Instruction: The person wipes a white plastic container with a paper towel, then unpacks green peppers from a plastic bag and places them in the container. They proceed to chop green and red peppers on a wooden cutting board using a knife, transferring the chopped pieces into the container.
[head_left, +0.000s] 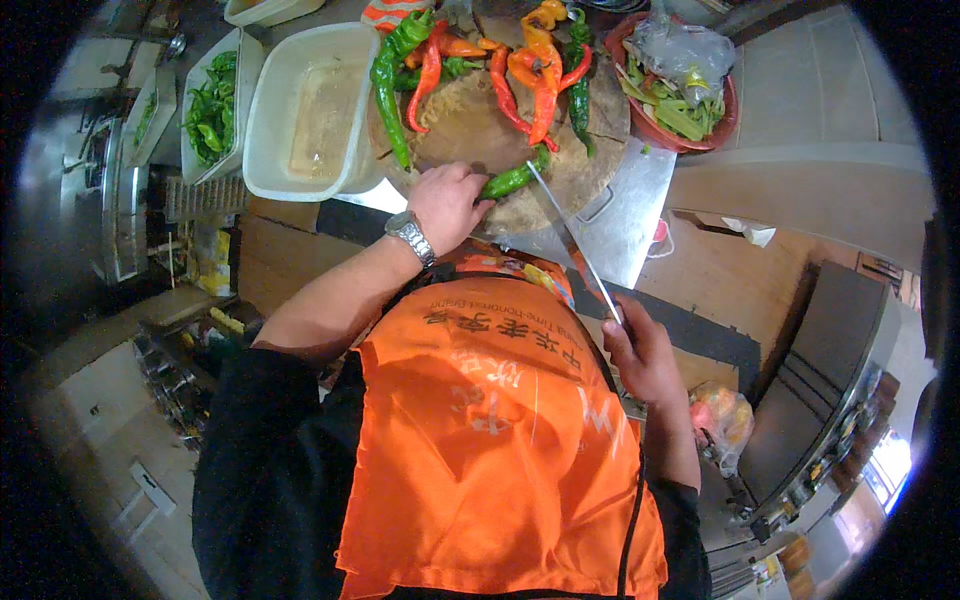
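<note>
My left hand (448, 206), with a metal watch at its wrist, holds a green chili pepper (511, 180) against a round wooden chopping block (480, 135). In my right hand (637, 349) is the handle of a knife (571, 232); its blade points away from me, and the tip is at the pepper's far end. Several whole peppers lie across the block's far part: a long green pepper (388, 90) at the left, a red pepper (427, 79) beside it, and an orange-red pepper (545, 90) among others at the right.
Left of the block stands a pale plastic tub (259, 112) with a wet bottom. Beyond it, another tub (251, 82) holds green peppers. A red basin (731, 124) with vegetable scraps and a clear plastic bag (679, 52) is at the right. The metal worktop (637, 195) shows beside the block.
</note>
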